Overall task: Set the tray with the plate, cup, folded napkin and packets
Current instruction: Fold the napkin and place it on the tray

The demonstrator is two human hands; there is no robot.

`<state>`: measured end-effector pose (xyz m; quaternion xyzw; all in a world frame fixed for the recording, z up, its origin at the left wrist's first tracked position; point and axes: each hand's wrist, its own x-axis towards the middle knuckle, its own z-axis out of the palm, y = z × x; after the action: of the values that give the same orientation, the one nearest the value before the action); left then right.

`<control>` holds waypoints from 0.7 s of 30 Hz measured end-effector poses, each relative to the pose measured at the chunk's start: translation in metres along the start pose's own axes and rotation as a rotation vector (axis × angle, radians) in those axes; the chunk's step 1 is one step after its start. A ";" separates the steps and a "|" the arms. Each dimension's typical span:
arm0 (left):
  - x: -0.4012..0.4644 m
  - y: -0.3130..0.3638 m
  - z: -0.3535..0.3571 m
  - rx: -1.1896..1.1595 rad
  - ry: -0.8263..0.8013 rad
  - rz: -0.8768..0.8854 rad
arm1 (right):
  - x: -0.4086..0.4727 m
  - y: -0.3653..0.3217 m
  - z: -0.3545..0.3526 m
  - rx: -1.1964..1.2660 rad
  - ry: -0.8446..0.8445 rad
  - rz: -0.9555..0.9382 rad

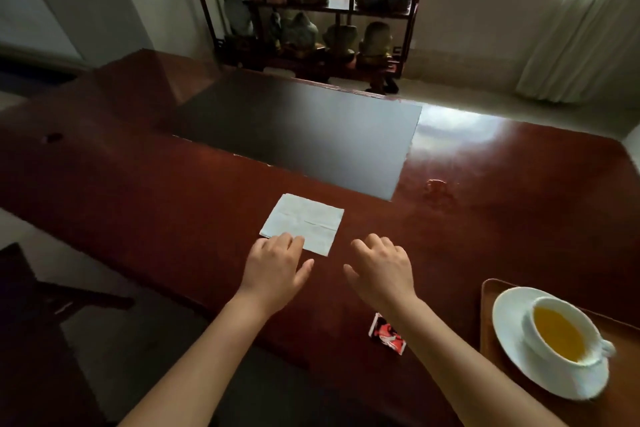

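My left hand [275, 262] lies palm down with its fingertips on the near edge of the white, creased paper napkin [304, 224]; whether they are curled enough to pinch it I cannot tell, and nothing is lifted. My right hand [381, 267] hangs just beside the napkin's near right corner, fingers loosely bent, holding nothing and apart from the paper.

The napkin lies flat on the dark red polished wooden table [138, 184], well left of the brown wooden tray [491, 319], which already carries the white round plate [512, 343] with the white cup of amber tea [561, 333] standing on it. A small red-and-white packet [387, 338] sits on the table under my right forearm.

The risks as I judge them: the thin paper may slide on the glossy wood rather than fold, leaving a crooked crease, if one hand presses without the other anchoring it. Drawing my right arm back could sweep the packet off the near edge. Carrying things over to the tray, a careless wrist could knock the full cup and spill it.
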<state>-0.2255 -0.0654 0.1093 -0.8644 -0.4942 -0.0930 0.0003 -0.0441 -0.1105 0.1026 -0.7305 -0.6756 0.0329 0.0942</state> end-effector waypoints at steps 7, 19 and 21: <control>-0.003 -0.046 0.011 0.022 -0.056 0.013 | 0.015 -0.049 0.014 0.015 -0.005 0.073; 0.052 -0.084 0.057 0.000 -0.201 -0.061 | 0.091 -0.037 0.071 -0.008 -0.110 0.041; 0.065 -0.093 0.060 -0.005 -0.216 -0.072 | 0.103 -0.034 0.076 -0.017 -0.139 0.036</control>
<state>-0.2634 0.0427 0.0524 -0.8510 -0.5219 -0.0008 -0.0585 -0.0826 0.0010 0.0421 -0.7393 -0.6675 0.0795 0.0403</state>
